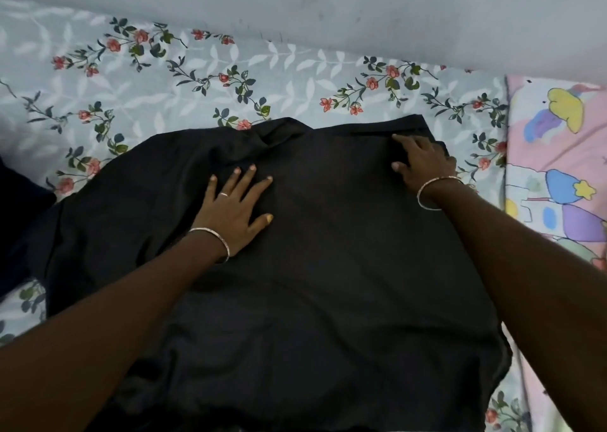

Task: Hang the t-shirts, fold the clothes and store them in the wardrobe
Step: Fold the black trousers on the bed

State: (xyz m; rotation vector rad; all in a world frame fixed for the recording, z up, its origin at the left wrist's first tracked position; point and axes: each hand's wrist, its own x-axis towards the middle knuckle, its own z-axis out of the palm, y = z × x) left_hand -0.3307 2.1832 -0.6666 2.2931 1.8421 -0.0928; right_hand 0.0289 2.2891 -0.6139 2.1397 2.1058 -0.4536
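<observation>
The black garment [328, 251] is lying spread on the floral bedsheet [164, 86], the left hand [235, 206] pressing it flat-fingered, the right hand [423, 162] resting at its 2 o'clock corner, grip unclear, with a cartoon-print cover [558, 168] lying at 3 o'clock and a dark blue cloth [19, 208] at 9.

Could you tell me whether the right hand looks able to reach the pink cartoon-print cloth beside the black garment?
Probably yes. The right hand rests on the far right corner of the black garment, and only bare floral sheet separates it from the cartoon-print cloth.
</observation>
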